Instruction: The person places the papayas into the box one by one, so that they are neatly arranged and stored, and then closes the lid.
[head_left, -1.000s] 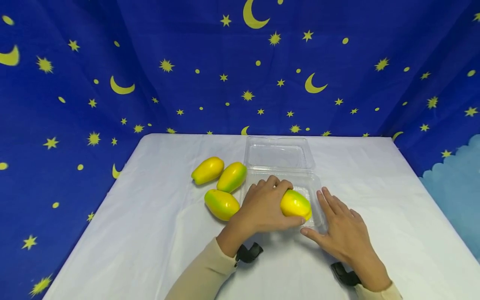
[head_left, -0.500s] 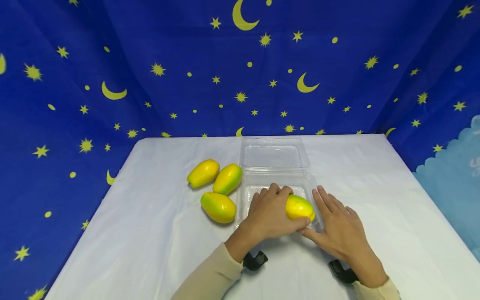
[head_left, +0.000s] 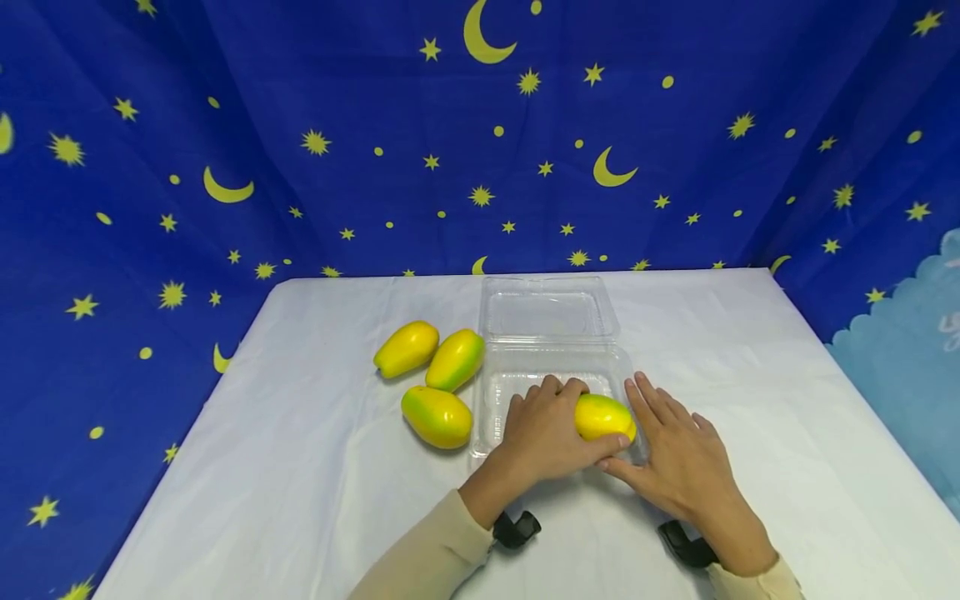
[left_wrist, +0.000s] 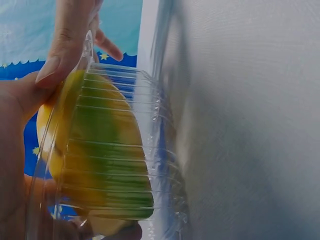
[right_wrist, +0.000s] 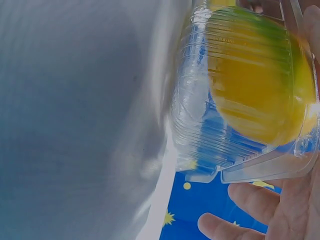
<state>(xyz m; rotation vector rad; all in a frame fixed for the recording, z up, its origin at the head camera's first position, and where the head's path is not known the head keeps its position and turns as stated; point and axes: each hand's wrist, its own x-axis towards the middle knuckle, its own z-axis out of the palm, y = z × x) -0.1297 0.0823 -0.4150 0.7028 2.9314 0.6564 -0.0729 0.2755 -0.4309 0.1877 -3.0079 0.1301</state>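
Observation:
A yellow-green mango (head_left: 602,417) is in the right part of a clear plastic clamshell box (head_left: 502,385). My left hand (head_left: 549,432) grips it from the left, fingers over the far side and thumb on the near side. Through the ribbed wall, the left wrist view shows this mango (left_wrist: 107,145) low in the box. My right hand (head_left: 681,460) lies along the box's right edge, its fingers straight and spread and its thumb at the near corner. In the right wrist view, straight fingers of the right hand (right_wrist: 292,205) show beside the box wall.
The box's lid (head_left: 547,313) is folded back flat on the white-covered table (head_left: 247,467). Left of the box lie three more mangoes: a far one (head_left: 407,348), a middle one (head_left: 456,360) and a near one (head_left: 438,417). A blue star-patterned curtain (head_left: 420,100) stands behind.
My left hand has shifted the mango slightly right within the box, towards my right hand. The right hand keeps its place at the box edge. The camera view has turned a little.

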